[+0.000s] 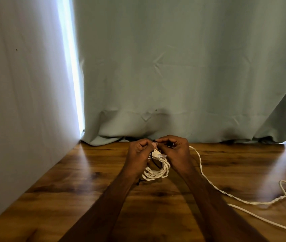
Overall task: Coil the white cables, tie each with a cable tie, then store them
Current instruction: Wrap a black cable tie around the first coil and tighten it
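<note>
Across the lower frame the wooden table (90, 186) is carrying loose white cable (253, 203) trailing right. At centre, the coiled cable (156, 172) is hanging between the left hand (139, 152) and right hand (175, 151), both pinching what is probably a dark cable tie (154, 140); if it slips, loops could be springing apart.

A single view is given, taken from a wide-angle camera worn on the head and directed forward and down. The wooden surface (86, 198) is seen from above at a slant, its near part filling the lower frame. Both forearms are seen entering from the bottom edge and meeting near the surface's far edge, close to the middle of the frame. The upper two thirds are taken up by a curtain (182, 67) faced head-on, with a pale wall (20, 102) running along the left side.
</note>
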Tool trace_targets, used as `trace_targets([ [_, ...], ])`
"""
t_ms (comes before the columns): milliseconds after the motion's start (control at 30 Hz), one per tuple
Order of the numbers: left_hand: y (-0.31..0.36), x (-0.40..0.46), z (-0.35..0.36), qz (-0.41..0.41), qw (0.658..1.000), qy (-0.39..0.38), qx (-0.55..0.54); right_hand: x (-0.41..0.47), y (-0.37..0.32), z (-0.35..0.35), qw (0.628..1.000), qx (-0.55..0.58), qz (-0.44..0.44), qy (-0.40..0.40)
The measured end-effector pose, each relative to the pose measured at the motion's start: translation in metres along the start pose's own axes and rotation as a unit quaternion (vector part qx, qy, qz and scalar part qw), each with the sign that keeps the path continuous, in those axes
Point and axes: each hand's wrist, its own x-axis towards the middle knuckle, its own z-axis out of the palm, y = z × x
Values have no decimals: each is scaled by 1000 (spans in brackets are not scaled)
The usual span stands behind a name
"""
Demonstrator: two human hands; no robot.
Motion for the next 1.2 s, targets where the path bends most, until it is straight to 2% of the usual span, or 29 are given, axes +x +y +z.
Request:
trace_targets([
  [367,8,-1,0,-15,1000,5,-9,-2,-4,2,999,20,-3,-30],
  [700,10,-4,0,-19,1000,-3,-17,1,1,-1,999,-21,-29,-27],
  [900,9,-5,-1,-45,999,-16,-21,3,2,-6,997,-46,-46,-52],
  [1200,-2,3,-5,-35,999,14,7,2,-4,-3,996,-46,-17,-80],
])
